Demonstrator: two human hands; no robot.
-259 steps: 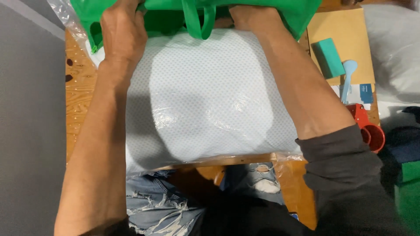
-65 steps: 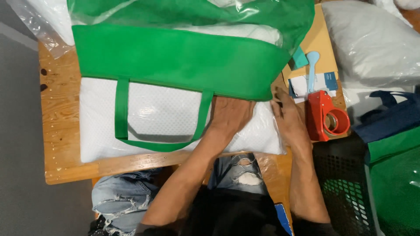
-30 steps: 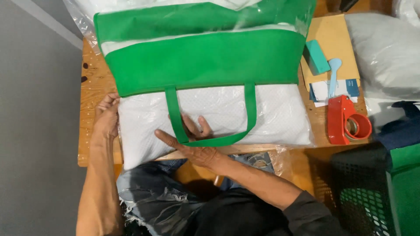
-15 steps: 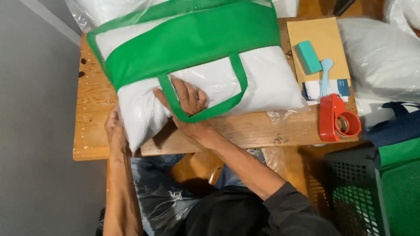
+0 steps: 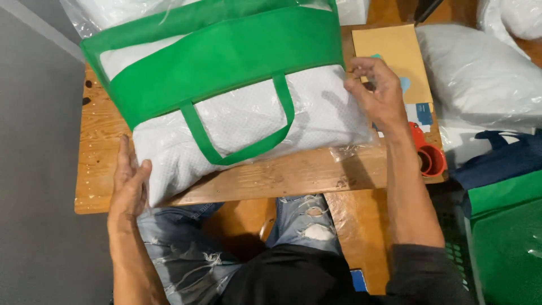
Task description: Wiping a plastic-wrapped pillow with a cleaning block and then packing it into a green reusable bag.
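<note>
Bare hands, left hand (image 5: 129,186), right hand (image 5: 377,90), dark charcoal long sleeve pushed up on right arm, black top, ripped light-blue jeans

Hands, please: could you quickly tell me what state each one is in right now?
Left hand: open, flat against the bagged pillow's left end.
Right hand: open, fingers curled at the pillow's right edge, gripping nothing.

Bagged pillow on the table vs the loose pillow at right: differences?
The bagged pillow sits inside a green carry bag with a handle; the loose pillow has only clear plastic wrap. The bagged one lies on the wooden table, touched by the left hand and right hand; the loose one lies beside it, untouched. Both are white.
</note>
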